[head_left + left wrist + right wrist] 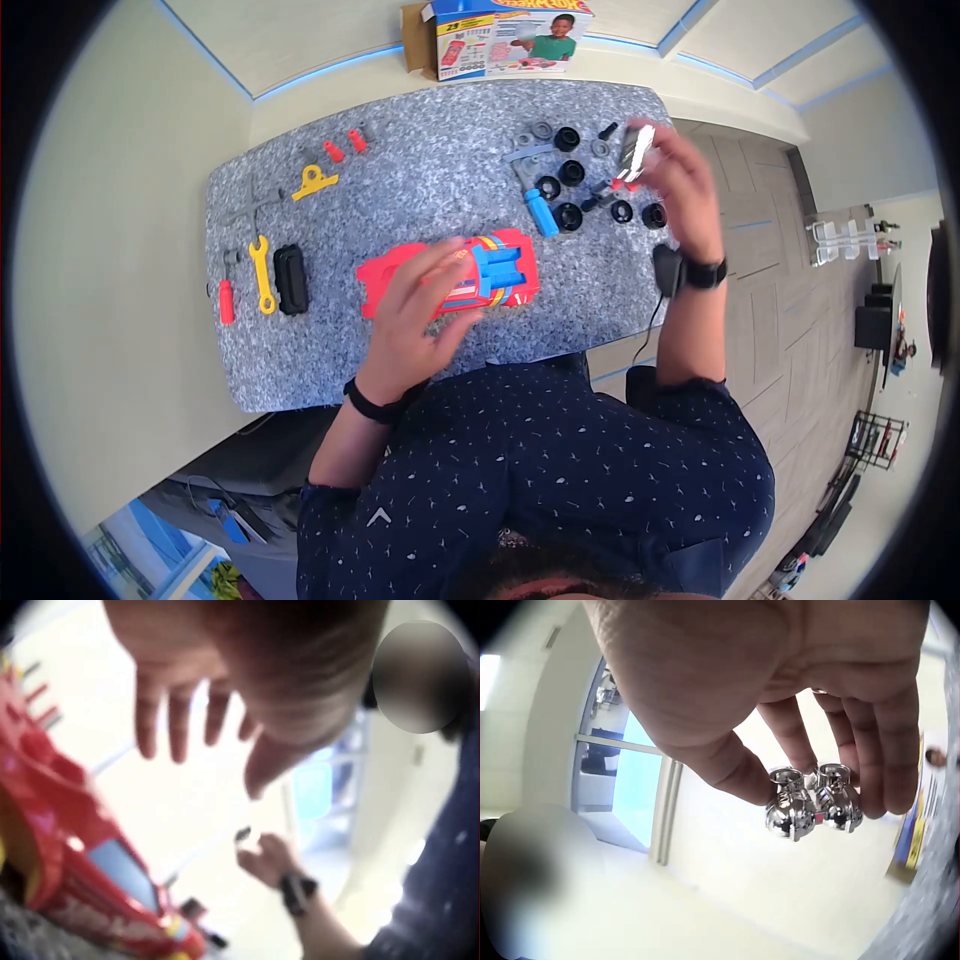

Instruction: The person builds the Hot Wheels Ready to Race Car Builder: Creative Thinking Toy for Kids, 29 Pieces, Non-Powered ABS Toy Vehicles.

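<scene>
My right hand holds a shiny chrome toy engine piece above the right part of the table. Thumb and fingers pinch it from both sides in the right wrist view. Below that hand lie loose black wheels and small dark parts. My left hand is over the red toy car, fingers spread and fairly straight, covering part of its body. The car has a blue section and yellow stripes. In the left wrist view the hand appears apart from the car, holding nothing.
A blue toy screwdriver lies beside the wheels. On the left are a yellow wrench, a black case-like piece, a red-handled tool, a yellow bracket and red pieces. A toy box stands behind the table.
</scene>
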`<state>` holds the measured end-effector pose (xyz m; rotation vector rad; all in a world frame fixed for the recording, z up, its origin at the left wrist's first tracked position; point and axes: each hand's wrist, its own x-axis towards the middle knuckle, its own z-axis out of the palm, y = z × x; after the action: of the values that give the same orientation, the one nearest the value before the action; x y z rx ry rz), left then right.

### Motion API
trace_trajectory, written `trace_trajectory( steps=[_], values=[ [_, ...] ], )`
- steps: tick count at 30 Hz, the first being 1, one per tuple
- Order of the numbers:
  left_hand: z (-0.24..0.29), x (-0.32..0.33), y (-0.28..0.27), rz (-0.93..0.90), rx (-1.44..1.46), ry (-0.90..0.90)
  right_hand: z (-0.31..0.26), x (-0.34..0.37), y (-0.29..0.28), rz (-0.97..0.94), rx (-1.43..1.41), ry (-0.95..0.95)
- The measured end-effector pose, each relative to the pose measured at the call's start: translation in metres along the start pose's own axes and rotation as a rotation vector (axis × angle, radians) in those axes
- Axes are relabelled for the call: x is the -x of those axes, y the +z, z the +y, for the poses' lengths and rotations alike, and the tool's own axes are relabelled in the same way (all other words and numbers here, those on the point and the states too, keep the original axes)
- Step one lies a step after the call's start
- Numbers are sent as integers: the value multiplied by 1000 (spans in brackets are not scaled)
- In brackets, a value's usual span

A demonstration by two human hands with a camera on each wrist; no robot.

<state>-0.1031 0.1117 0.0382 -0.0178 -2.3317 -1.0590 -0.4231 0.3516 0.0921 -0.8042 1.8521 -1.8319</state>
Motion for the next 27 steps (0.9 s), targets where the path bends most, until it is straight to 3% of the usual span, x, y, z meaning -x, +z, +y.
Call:
trace_trajectory(
  steps=[4,7,11,14,18,21,24,27],
  values=[
    [17,-4,16,12,68,58,16,55,112,-357,-171,170],
    [3,14,22,33,45,2,50,79,157,-539,-359,248],
    [-11,32,7,56,81,-228,57,86,176,-509,-337,338],
    [-32,35,-5,111,141,-404,58,84,172,-463,-195,284],
    [-49,29,-20,-2,179,-386,80,83,167,-397,-48,166],
    [-61,21,-27,-172,24,-308,84,85,163,-393,-1,176],
    [-58,14,-26,-214,-81,-300,91,85,159,-423,46,159],
    [-68,17,-22,-185,-74,-184,91,84,160,-413,48,151]
  ],
)
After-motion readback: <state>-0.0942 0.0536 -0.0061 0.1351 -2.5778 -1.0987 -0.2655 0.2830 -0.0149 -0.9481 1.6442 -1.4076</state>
